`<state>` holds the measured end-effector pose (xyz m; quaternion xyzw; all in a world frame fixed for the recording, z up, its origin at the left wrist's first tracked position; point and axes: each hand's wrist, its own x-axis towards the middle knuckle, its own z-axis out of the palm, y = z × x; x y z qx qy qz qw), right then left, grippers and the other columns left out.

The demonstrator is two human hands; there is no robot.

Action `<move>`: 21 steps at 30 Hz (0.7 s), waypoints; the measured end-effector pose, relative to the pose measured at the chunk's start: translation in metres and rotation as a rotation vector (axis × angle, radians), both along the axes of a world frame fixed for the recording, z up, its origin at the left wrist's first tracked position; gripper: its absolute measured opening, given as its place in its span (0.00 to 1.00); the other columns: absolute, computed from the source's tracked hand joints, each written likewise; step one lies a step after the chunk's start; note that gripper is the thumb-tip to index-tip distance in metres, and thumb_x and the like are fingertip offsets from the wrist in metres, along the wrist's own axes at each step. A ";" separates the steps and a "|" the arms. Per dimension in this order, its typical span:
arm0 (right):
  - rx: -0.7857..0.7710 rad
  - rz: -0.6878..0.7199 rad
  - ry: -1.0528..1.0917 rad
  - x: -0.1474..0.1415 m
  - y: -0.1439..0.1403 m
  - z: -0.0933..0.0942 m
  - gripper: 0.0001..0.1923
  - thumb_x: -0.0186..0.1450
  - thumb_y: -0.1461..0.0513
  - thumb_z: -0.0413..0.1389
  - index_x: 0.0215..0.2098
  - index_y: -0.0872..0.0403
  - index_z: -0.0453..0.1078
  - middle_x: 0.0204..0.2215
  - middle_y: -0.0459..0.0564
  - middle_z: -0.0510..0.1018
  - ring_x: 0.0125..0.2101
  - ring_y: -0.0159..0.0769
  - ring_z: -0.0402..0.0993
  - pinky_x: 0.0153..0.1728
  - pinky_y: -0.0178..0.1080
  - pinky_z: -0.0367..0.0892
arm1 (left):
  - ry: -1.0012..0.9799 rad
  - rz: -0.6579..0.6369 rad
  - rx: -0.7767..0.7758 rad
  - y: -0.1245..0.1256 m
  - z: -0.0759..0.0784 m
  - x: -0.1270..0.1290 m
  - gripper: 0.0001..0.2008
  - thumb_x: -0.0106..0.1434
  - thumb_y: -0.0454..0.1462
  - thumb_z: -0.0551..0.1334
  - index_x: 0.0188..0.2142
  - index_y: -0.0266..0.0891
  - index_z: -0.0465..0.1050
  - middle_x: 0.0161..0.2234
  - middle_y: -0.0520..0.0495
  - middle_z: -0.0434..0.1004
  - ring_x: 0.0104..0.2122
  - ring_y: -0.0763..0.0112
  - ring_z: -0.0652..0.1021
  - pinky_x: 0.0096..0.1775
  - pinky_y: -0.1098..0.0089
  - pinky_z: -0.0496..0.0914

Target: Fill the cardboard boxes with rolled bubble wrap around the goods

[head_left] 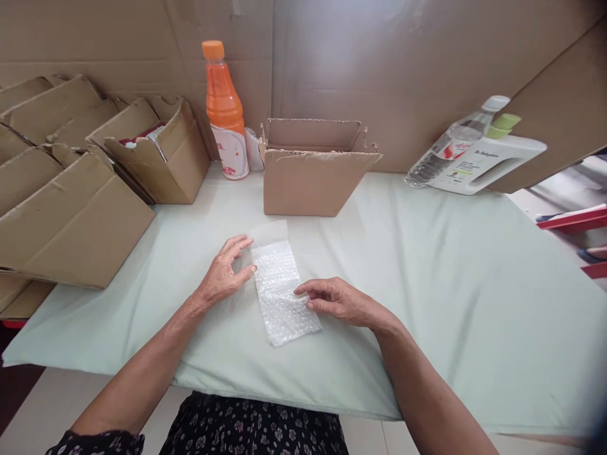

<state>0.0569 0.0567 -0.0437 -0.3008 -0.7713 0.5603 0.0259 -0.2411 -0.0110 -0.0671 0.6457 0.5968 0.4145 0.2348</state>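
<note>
A clear bubble wrap bag (284, 294) lies flat on the pale green cloth, with a thin see-through flap stretching from its far end. At its left edge is my left hand (225, 270), fingers apart, the thumb and fingertips touching or almost touching the bag. My right hand (339, 300) reaches over the right edge, its index finger and thumb apart above the bubbles. Neither hand grips anything. Beyond the bag stands an open cardboard box (308, 183); its inside is mostly hidden from me.
Several cardboard boxes (76, 221) crowd the left side. An orange drink bottle (225, 114) stands at the back. At the back right, a clear plastic bottle (455, 145) leans by a white jug (507, 158). Cardboard panels (379, 63) wall off the far side of the cloth-covered table (474, 303).
</note>
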 end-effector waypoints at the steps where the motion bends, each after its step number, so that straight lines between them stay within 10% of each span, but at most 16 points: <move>1: -0.009 -0.011 0.008 0.000 0.000 -0.001 0.18 0.66 0.55 0.57 0.52 0.53 0.77 0.33 0.47 0.76 0.33 0.33 0.68 0.36 0.37 0.64 | 0.003 -0.007 -0.006 -0.001 0.000 0.000 0.27 0.62 0.42 0.64 0.60 0.38 0.71 0.63 0.35 0.68 0.59 0.53 0.74 0.54 0.56 0.75; 21: -0.160 -0.153 0.086 -0.004 -0.002 -0.001 0.19 0.64 0.50 0.61 0.48 0.53 0.79 0.44 0.51 0.83 0.43 0.41 0.78 0.49 0.45 0.71 | 0.118 -0.146 0.044 -0.020 0.001 0.015 0.32 0.64 0.37 0.63 0.67 0.45 0.61 0.65 0.38 0.66 0.62 0.54 0.72 0.58 0.52 0.74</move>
